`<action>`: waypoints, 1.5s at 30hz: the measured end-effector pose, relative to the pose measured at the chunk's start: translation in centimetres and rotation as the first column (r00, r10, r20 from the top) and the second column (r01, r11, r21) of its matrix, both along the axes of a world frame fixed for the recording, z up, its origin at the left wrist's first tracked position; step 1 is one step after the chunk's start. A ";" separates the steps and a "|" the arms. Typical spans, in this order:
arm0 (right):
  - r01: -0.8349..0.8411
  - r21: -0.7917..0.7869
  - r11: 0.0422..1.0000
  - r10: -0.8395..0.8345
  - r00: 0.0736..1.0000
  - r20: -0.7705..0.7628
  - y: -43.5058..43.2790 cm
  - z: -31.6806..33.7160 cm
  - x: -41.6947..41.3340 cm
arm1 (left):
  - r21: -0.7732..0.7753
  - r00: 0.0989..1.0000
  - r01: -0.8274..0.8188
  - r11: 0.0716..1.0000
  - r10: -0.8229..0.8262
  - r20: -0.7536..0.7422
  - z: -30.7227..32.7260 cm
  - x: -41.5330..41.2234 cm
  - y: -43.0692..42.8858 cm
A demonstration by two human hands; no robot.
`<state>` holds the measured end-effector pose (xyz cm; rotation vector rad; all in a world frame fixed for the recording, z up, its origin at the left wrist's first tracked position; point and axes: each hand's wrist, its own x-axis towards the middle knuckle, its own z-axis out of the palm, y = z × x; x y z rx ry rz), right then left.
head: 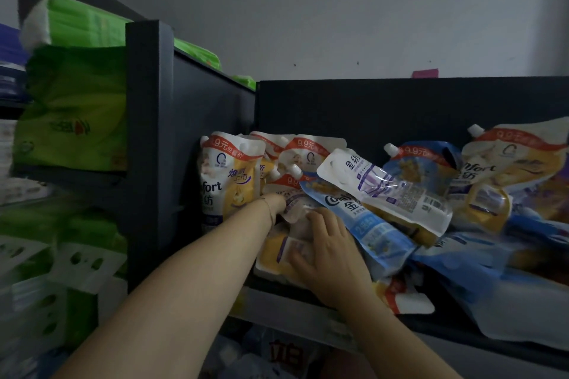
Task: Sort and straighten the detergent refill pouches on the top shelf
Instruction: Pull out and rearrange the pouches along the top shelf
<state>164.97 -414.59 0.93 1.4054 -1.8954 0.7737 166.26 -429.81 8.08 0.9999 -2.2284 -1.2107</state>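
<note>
Several detergent refill pouches crowd the dark top shelf [462,337]. Yellow pouches [228,178] stand upright at the left end. A blue pouch [366,221] leans across the middle with a white and purple pouch [394,191] lying on it. More yellow pouches [511,169] and blue pouches [480,258] are heaped at the right. My left hand [275,201] reaches in behind a small purple-topped pouch [294,204], and its fingers are hidden. My right hand [326,249] rests with spread fingers on a flat yellow pouch [272,248] at the shelf front.
The shelf's dark side panel [154,132] stands at the left and its back panel [400,101] runs behind the pouches. Green tissue packs [74,120] fill the neighbouring shelf on the left. More goods [277,354] sit on the shelf below.
</note>
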 end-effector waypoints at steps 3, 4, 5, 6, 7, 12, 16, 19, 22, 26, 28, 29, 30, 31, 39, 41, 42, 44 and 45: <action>0.023 -0.027 0.999 -0.023 1.000 -0.009 -0.1 -0.2 -0.1 | -0.024 0.999 -0.033 0.999 0.032 -0.040 0.7 -0.5 0.2; 0.034 -0.035 0.999 -0.034 0.999 -0.014 -0.1 -0.3 -0.2 | -0.036 0.995 -0.064 0.997 0.061 -0.084 1.1 -0.5 0.6; 0.040 -0.047 0.998 -0.041 0.999 -0.026 -0.1 -0.3 -0.2 | -0.023 0.983 -0.113 0.993 0.109 -0.146 1.4 -0.6 0.6; 0.043 -0.050 0.998 -0.044 0.998 -0.033 -0.1 -0.3 -0.3 | 0.001 0.966 -0.142 0.990 0.139 -0.217 1.7 -0.9 0.5; 0.042 -0.039 0.998 -0.044 0.999 -0.031 0.0 -0.3 -0.3 | 0.004 0.948 -0.178 0.984 0.173 -0.269 2.1 -0.7 0.8; 0.060 0.070 0.996 -0.060 0.998 0.000 -0.3 -0.5 -1.2 | -0.218 0.842 -0.333 0.917 0.184 -0.508 2.8 -0.6 1.2; 0.024 0.113 0.993 -0.033 0.996 0.079 -0.5 -0.5 -1.6 | -0.332 0.736 -0.327 0.885 0.018 -0.677 1.6 -0.4 -0.1; 0.003 0.125 0.992 -0.017 0.994 0.112 -0.5 -0.5 -1.7 | -0.414 0.727 -0.334 0.847 -0.048 -0.685 0.2 0.1 -1.1; 0.008 0.144 0.990 -0.021 0.996 0.091 -0.5 -0.4 -1.6 | -0.568 0.866 -0.262 0.780 -0.070 -0.495 -1.2 0.4 -2.3; -0.008 0.145 0.989 -0.010 0.992 0.123 -0.3 -0.1 -1.3 | -0.596 0.922 -0.155 0.788 -0.101 -0.374 -1.8 2.0 -2.1; 0.000 0.166 0.986 -0.021 0.991 0.129 -0.3 0.1 -1.1 | -0.608 0.924 -0.142 0.781 -0.116 -0.364 -2.1 3.3 -1.4; 0.006 0.181 0.983 -0.031 0.990 0.136 -0.2 0.2 -1.0 | -0.629 0.934 -0.133 0.766 -0.116 -0.339 -2.3 3.9 -1.1; 0.013 0.204 0.979 -0.043 0.989 0.143 -0.2 0.4 -0.9 | -0.657 0.943 -0.121 0.744 -0.120 -0.310 -2.6 4.5 -0.8; 0.017 0.235 0.972 -0.053 0.987 0.150 -0.1 0.5 -0.9 | -0.686 0.952 -0.102 0.720 -0.130 -0.278 -2.8 5.1 -0.5; -0.096 0.431 0.897 -0.065 0.937 0.344 1.1 3.0 -0.5 | -0.905 0.923 0.210 0.369 -0.379 0.059 -4.9 8.3 3.4; -0.095 0.469 0.878 -0.075 0.941 0.331 1.8 3.4 -0.1 | -0.913 0.903 0.293 0.285 -0.395 0.167 -5.7 8.6 4.1; -0.084 0.493 0.866 -0.083 0.948 0.308 2.2 3.5 0.1 | -0.919 0.896 0.312 0.241 -0.395 0.200 -6.2 8.7 4.3; -0.063 0.522 0.850 -0.086 0.963 0.256 3.1 3.4 0.5 | -0.937 0.891 0.309 0.160 -0.392 0.227 -7.1 8.6 4.5; -0.052 0.522 0.852 -0.083 0.969 0.234 3.7 3.4 0.7 | -0.942 0.892 0.307 0.133 -0.386 0.236 -7.5 8.6 4.6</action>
